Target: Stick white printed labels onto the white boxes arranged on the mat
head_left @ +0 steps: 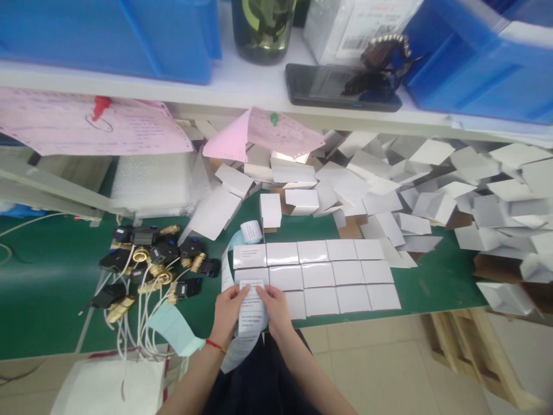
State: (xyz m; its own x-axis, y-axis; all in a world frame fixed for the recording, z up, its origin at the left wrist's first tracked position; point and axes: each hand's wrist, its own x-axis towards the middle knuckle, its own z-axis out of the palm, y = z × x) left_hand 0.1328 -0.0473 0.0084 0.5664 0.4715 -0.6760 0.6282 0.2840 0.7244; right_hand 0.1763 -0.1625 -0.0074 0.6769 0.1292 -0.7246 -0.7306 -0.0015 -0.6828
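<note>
My left hand [228, 314] and my right hand [275, 310] meet at the front edge of the green bench. Both pinch a printed white label [252, 305] on a long strip of label backing [238, 349] that hangs down toward my lap. The label lies over the front left box of a tidy grid of closed white boxes [328, 276] laid in three rows. A small label roll [251, 231] stands just behind the grid, and its strip curls forward to my hands. A red band circles my left wrist.
A heap of brass and black valve parts with white cables [149, 268] lies to the left. Loose folded white cartons [432, 184] pile up at the back and right. Pink papers [86, 124] hang from the shelf, which carries blue bins [129, 34], a phone [341, 86] and a dark bottle [263, 29].
</note>
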